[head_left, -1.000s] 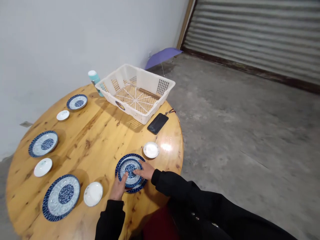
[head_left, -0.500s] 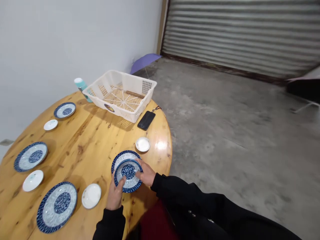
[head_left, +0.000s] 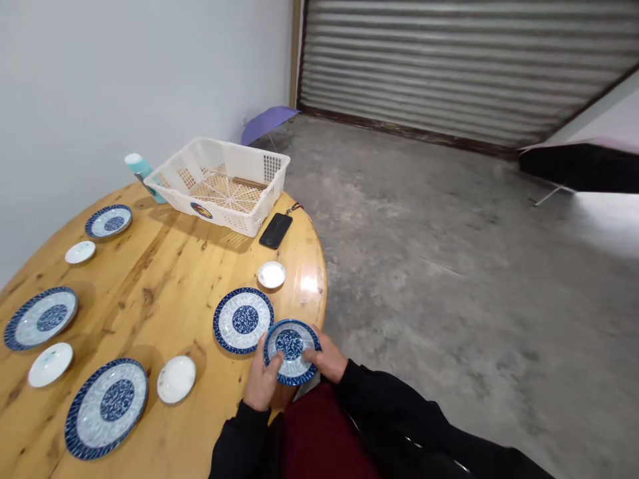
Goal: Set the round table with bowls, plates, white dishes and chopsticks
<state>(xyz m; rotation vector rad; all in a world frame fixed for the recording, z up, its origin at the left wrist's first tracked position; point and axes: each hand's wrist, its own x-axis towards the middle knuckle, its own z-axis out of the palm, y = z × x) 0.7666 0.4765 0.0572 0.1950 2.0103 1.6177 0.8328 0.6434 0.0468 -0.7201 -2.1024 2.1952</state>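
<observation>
Between my two hands I hold a blue-and-white patterned plate [head_left: 299, 369] over the table's near right edge. My left hand [head_left: 263, 379] grips its left rim, thumb on the upper face. On the opposite rim my right hand [head_left: 329, 356] does the same, its thumb also on top. Just left and behind lies another blue-rimmed plate [head_left: 244, 320] flat on the table. A small white dish [head_left: 271, 275] sits beyond that plate, and a second small white dish [head_left: 176, 380] is left of my left hand.
On the round wooden table [head_left: 174, 299] stand more blue-rimmed plates [head_left: 104, 409] and small dishes [head_left: 50, 364] to the left. Farther back are a white plastic basket [head_left: 227, 216] with chopsticks inside, a turquoise bottle [head_left: 144, 176] and a black phone [head_left: 276, 231]. A purple umbrella [head_left: 269, 123] rests on the floor.
My hands have moved the held plate to the right, off the plate on the table, which now shows whole. The camera view has shifted slightly right.
</observation>
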